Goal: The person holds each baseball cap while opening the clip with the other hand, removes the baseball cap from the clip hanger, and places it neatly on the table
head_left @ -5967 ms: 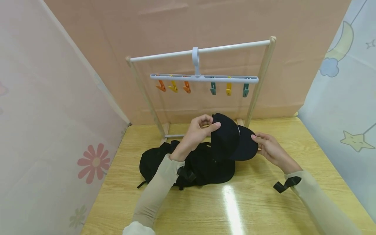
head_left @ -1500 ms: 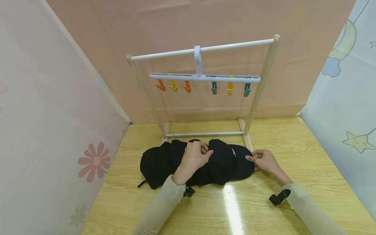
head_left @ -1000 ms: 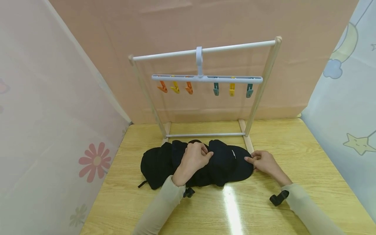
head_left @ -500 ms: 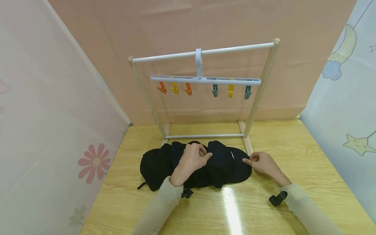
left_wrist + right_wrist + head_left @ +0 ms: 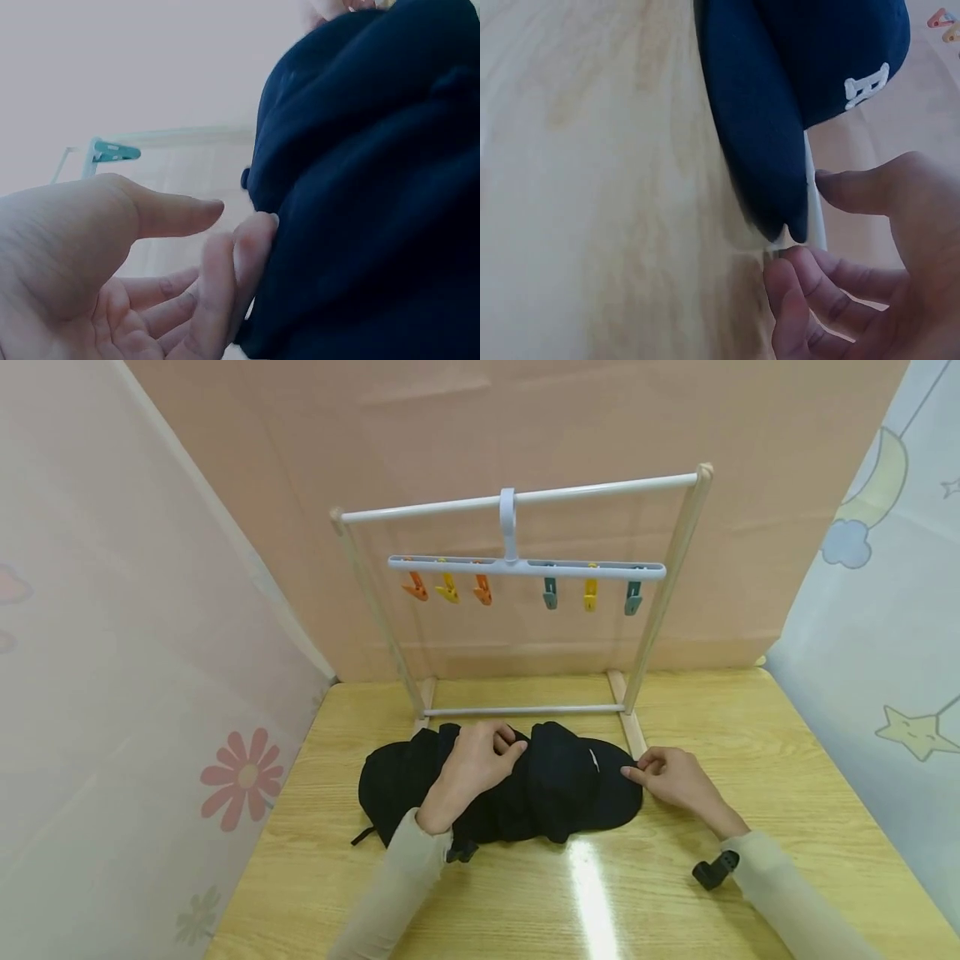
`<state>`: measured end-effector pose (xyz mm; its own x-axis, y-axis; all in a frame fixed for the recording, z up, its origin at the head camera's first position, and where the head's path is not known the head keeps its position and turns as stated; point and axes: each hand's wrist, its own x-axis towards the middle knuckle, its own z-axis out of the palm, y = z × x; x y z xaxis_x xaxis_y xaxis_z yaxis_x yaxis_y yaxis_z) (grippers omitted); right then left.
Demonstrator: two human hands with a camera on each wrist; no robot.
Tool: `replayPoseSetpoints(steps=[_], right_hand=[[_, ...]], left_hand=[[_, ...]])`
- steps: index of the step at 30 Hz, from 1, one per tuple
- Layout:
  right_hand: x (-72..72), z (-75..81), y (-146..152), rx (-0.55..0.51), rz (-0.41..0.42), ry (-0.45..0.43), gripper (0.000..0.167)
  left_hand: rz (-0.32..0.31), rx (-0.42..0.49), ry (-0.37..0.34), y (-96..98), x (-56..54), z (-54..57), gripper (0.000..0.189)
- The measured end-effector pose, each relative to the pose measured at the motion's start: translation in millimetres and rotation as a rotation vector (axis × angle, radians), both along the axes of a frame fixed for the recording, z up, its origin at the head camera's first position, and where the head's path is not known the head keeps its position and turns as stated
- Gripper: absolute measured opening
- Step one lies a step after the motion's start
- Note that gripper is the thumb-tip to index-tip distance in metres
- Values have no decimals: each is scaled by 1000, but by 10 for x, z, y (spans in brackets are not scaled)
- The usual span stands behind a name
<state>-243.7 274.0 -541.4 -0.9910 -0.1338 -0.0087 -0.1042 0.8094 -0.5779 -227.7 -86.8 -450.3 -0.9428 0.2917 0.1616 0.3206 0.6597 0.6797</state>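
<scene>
A dark baseball cap (image 5: 566, 781) lies on the table with its brim to the right. Its front bears a white embroidered letter (image 5: 867, 86), seen in the right wrist view. My right hand (image 5: 678, 781) is at the brim's tip, thumb and fingers spread apart around the corner of the brim (image 5: 757, 157). My left hand (image 5: 472, 764) hovers over the dark caps left of that cap. In the left wrist view its thumb and fingers are parted, with fingertips right at the dark fabric (image 5: 360, 202). More black caps (image 5: 397, 777) lie overlapping to the left, partly hidden by my left arm.
Behind the caps stands a wooden rack (image 5: 678, 552) with a white top bar (image 5: 600, 491). A pale clip hanger (image 5: 517, 566) hangs from it, bearing several orange, yellow and green clips. Patterned cloth walls enclose the wooden table (image 5: 750, 735).
The cap, earlier held up by both hands, was lowered onto the table beside the others. Just now my left hand moved slightly left, away from the cap, while my right hand stayed at the brim.
</scene>
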Motion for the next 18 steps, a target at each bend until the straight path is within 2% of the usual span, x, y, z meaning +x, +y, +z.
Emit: replayPoseSetpoints(steps=[4, 10, 18], right_hand=[[6, 82, 40, -21, -5, 36, 44], [15, 253, 137, -31, -5, 73, 48], [-33, 447, 314, -21, -22, 125, 58]], left_hand=[[6, -21, 26, -85, -36, 23, 25], [28, -33, 75, -227, -69, 46, 29], [78, -28, 139, -564, -161, 98, 28]])
